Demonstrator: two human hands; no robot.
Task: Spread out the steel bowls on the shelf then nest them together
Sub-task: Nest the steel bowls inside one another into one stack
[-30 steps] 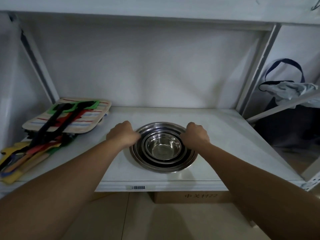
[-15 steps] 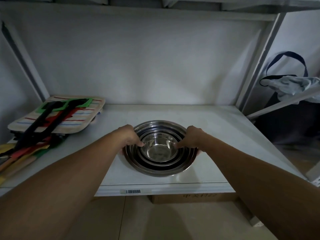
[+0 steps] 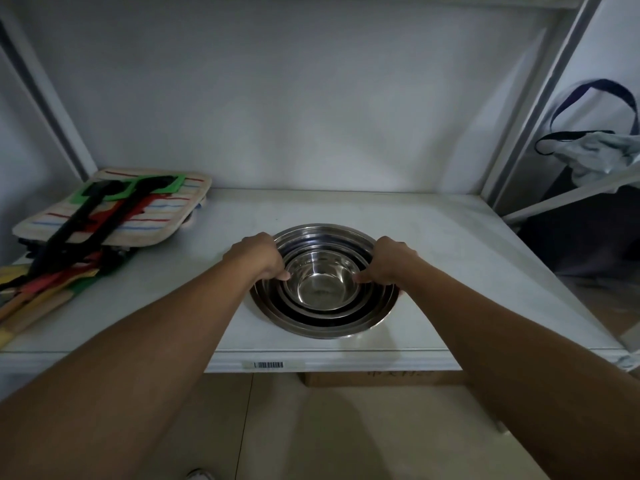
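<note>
Several steel bowls sit nested as one stack (image 3: 323, 317) near the front middle of the white shelf (image 3: 450, 244). The smallest bowl (image 3: 322, 289) lies innermost, shiny inside. My left hand (image 3: 258, 256) rests over the stack's left rims, its fingertips curled onto the left rim of an inner bowl. My right hand (image 3: 389, 261) mirrors it on the right side, fingertips pinching the inner rims. Which bowl each hand grips is hidden by the fingers.
A striped cloth pad (image 3: 114, 209) with black, green and red tools on it lies at the shelf's left end. A metal upright (image 3: 526, 109) bounds the right side; a bag (image 3: 595, 147) hangs beyond it. A cardboard box (image 3: 381, 378) sits under the shelf.
Both hands slid from the outer rim of the stack inward onto the inner bowls' rims. The stack has stayed in the same spot on the shelf.
</note>
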